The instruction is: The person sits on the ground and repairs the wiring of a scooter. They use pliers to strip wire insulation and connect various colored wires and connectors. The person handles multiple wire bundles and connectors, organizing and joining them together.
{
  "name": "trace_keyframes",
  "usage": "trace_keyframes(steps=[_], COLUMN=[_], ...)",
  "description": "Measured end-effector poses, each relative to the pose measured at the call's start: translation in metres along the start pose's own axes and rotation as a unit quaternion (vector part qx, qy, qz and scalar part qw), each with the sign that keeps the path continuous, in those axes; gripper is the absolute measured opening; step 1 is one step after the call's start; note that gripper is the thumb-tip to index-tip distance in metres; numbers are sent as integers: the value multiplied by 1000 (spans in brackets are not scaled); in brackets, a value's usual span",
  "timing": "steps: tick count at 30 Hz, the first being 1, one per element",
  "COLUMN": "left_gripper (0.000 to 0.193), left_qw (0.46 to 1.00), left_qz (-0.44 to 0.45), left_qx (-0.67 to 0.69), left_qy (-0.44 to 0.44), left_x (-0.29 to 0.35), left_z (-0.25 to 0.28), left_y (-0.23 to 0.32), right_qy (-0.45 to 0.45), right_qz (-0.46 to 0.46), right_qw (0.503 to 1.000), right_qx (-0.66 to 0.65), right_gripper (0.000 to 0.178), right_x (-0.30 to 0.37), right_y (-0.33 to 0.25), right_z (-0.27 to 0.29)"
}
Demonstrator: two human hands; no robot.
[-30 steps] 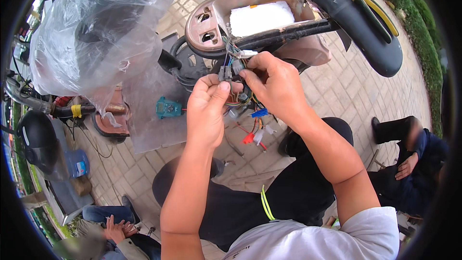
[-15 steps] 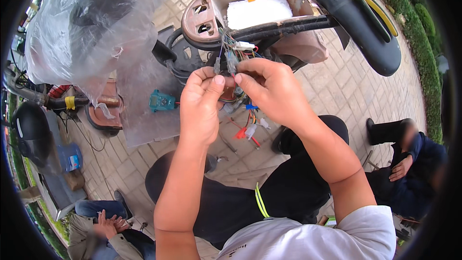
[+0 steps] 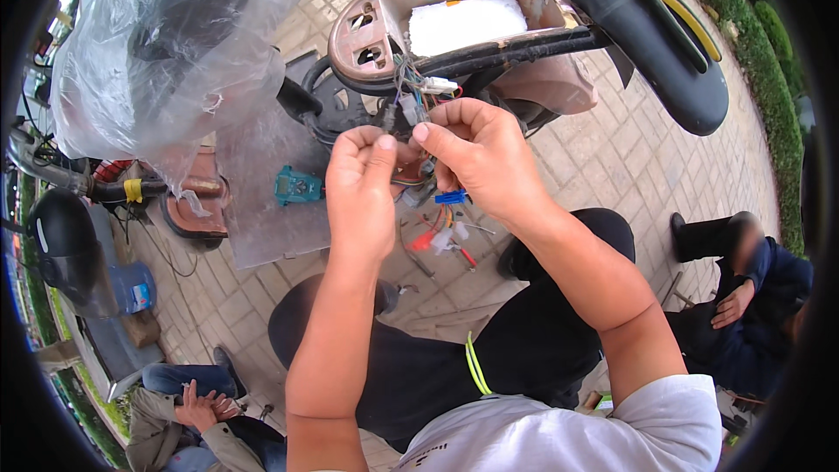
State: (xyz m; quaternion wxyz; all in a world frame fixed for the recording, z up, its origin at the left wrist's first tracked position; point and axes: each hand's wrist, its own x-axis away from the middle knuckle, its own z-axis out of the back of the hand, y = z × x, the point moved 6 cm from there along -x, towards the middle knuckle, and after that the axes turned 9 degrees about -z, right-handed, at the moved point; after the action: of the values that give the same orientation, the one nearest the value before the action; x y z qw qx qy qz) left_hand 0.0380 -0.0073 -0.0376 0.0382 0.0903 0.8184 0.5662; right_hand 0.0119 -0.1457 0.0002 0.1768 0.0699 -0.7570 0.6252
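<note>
My left hand (image 3: 363,183) is closed, thumb against fingers, at a small greyish wire connector (image 3: 389,116) that sticks up from the fingertips. Close on its right, my right hand (image 3: 485,157) pinches just below a translucent white connector (image 3: 409,108). Both belong to a wiring bundle (image 3: 404,72) coming out of the bronze scooter body (image 3: 354,52). A second white connector (image 3: 439,86) lies above my right fingers. Under that hand hang a blue connector (image 3: 450,197) and several coloured leads, with a red one (image 3: 421,241) among them. My fingers hide the wire ends.
A teal meter (image 3: 297,185) lies on a clear plastic sheet to the left. Pliers with yellow handles (image 3: 677,17) rest on the black seat (image 3: 629,35). A plastic-covered bulk (image 3: 175,52) stands upper left. Two people sit at the lower left and right.
My right thumb and fingers have shifted slightly left and up at the white connector. The loose coloured leads below have swung a little. My left hand stays nearly in place.
</note>
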Motion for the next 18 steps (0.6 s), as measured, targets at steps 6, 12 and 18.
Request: trace_keyframes(steps=[6,12,18], left_gripper=[14,13,15], left_qw=[997,999,999], left_qz=[0,40,29], left_qx=[-43,-4,-23], left_qy=[68,12,-28], left_x=[-22,-23,-7], left_z=[9,8,14], left_y=[-2,-5,13], right_qy=[-56,-129,-141], right_qz=[25,-11,-20], right_qw=[998,990,987], right_qx=[2,-62,-76], right_gripper=[22,28,29], right_x=[-1,-3,-2], right_y=[2,12,14], right_z=[1,6,8])
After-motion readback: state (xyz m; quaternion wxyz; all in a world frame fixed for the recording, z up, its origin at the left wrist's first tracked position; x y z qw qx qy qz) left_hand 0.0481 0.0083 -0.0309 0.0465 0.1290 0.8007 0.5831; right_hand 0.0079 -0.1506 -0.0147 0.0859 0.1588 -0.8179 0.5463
